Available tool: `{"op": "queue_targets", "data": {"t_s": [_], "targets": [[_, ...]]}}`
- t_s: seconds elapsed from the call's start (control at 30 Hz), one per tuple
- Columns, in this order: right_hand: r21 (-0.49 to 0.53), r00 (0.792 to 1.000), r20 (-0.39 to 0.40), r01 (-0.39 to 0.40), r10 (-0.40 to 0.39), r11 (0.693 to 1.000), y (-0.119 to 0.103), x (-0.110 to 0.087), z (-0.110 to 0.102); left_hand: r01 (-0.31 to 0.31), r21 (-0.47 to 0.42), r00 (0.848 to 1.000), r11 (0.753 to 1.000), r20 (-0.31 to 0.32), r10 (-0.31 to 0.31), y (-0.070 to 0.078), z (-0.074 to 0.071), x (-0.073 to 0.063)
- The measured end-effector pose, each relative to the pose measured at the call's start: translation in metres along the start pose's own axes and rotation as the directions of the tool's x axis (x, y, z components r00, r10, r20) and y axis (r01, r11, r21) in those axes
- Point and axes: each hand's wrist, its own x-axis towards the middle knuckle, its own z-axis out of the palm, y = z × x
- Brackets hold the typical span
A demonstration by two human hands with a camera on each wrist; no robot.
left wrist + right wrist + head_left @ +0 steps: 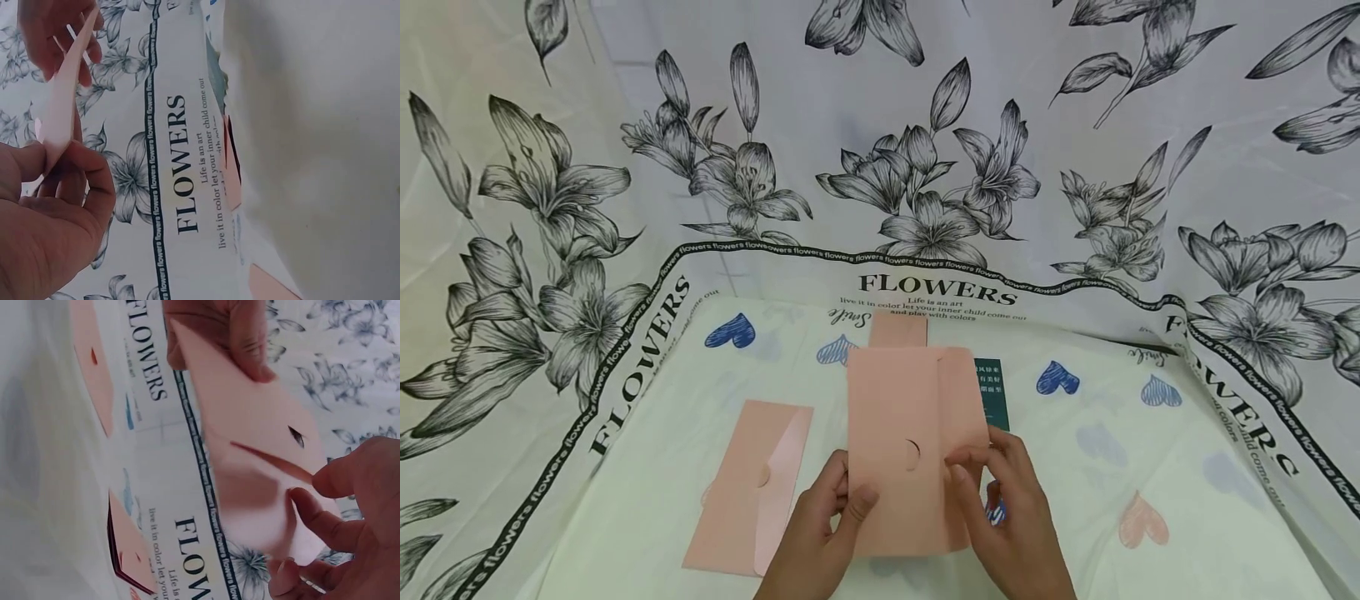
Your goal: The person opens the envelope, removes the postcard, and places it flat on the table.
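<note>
A pink paper envelope [891, 400] stands upright in front of me, its side flap [962, 392] folded out to the right and a half-moon slit on its face. My left hand [827, 525] grips its lower left edge, thumb on the face and the other fingers behind. At the flap, my right hand [1011, 508] has thumb and index finger on the near side by the crease. In the right wrist view, other fingers of that right hand [356, 519] curl round the flap's outer edge.
A second pink envelope [745, 492] lies on the left of the cloth, its flap folded over. Behind the held envelope, a pink piece [898, 331] and a dark green card [992, 392] with white print partly show. A flower-printed cloth [925, 200] hangs around the heart-patterned surface [1112, 467].
</note>
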Motion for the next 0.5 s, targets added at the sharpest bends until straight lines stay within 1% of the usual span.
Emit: {"op": "queue_targets", "data": {"t_s": [0.07, 0.17, 0.23, 0.3, 0.37, 0.43, 0.5], "targets": [[0.007, 0.999, 0.013, -0.049, 0.049, 0.999, -0.0020, 0.0011, 0.0004, -0.045, 0.003, 0.999, 0.999, 0.017, 0.045, -0.0022, 0.0014, 0.0004], [0.027, 0.991, 0.043, -0.129, 0.127, 0.991, -0.0059, 0.0022, -0.0004, -0.084, 0.012, 0.996, 0.996, 0.031, 0.084, -0.0038, 0.0030, 0.0002], [0.043, 0.985, 0.062, -0.167, 0.164, 0.985, -0.0082, 0.0021, -0.0009, -0.098, 0.016, 0.995, 0.995, 0.031, 0.097, -0.0048, 0.0038, 0.0000], [0.053, 0.982, 0.066, -0.179, 0.175, 0.982, -0.0094, 0.0018, -0.0001, -0.102, 0.022, 0.994, 0.995, 0.033, 0.101, -0.0046, 0.0037, -0.0002], [0.065, 0.983, 0.063, -0.174, 0.170, 0.983, -0.0099, 0.0018, 0.0009, -0.104, 0.025, 0.994, 0.994, 0.039, 0.103, -0.0044, 0.0033, 0.0000], [0.069, 0.986, 0.052, -0.160, 0.157, 0.985, -0.0096, 0.0022, 0.0018, -0.094, 0.019, 0.994, 0.995, 0.050, 0.092, -0.0033, 0.0028, 0.0005], [0.067, 0.990, 0.043, -0.140, 0.137, 0.988, -0.0095, 0.0035, 0.0022, -0.057, 0.012, 0.997, 0.998, 0.058, 0.056, -0.0018, 0.0025, 0.0012]]}}
